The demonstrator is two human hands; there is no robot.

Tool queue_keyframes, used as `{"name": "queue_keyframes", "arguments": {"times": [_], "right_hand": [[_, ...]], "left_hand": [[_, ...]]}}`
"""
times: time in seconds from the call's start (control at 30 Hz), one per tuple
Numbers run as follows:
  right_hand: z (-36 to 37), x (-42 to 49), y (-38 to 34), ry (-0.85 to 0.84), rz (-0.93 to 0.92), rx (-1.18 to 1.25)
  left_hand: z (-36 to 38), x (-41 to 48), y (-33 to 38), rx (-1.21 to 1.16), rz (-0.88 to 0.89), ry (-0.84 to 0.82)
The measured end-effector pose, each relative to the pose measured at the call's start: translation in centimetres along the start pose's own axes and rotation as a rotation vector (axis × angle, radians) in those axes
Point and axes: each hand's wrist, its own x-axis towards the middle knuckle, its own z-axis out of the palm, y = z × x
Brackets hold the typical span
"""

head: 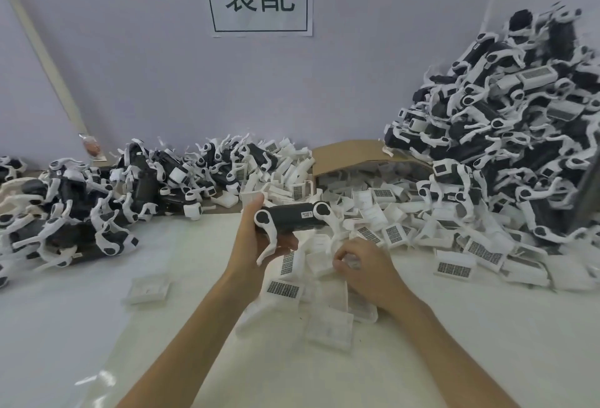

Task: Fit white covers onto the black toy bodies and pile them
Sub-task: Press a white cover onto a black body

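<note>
A low heap of toys (pixel 74 213) lies at the left of the white counter (pixel 97 326). At centre, the left grip (pixel 256 242) wraps round a black toy body (pixel 292 217), lifted off the counter. Just right, the right grip (pixel 367 273) pinches a white cover (pixel 319 263) lying among others. A tall pile (pixel 506 135) fills the right.

The white-sheeted table (pixel 81 326) bears a low heap of black-and-white toy bodies (pixel 81 206) along its far left and a much taller pile (pixel 519 131) at far right. Between them a cardboard box (pixel 350 154) lies on its side, white covers (pixel 389 229) spilling from it toward the near middle. A lone cover (pixel 147 287) lies apart, left of the spill.
</note>
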Motion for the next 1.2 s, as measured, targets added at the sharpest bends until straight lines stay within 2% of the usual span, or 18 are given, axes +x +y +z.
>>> {"name": "queue_keyframes", "arguments": {"times": [0.5, 0.67, 0.73, 0.87, 1.03, 1.2], "right_hand": [[0.1, 0.1, 0.0, -0.045, -0.012, -0.044], [0.0, 0.0, -0.2, -0.047, -0.004, -0.027], [0.0, 0.0, -0.5, 0.003, 0.009, -0.002], [-0.8, 0.1, -0.9, 0.119, 0.023, 0.202], [-1.7, 0.1, -1.7, 0.099, 0.17, 0.637], [-2.0, 0.1, -2.0, 0.099, 0.308, 0.962]], "left_hand": [[-0.8, -1.5, -1.0, -0.068, 0.002, -0.054], [-1.6, -2.3, -1.4, 0.018, -0.002, -0.129], [-1.5, -2.3, -1.5, 0.045, 0.006, -0.122], [-1.5, -2.0, -1.9, -0.021, -0.021, -0.09], [-1.9, -1.8, -2.7, -0.061, -0.079, -0.064], [-1.7, -1.6, -3.4, -0.024, -0.105, -0.035]]}}
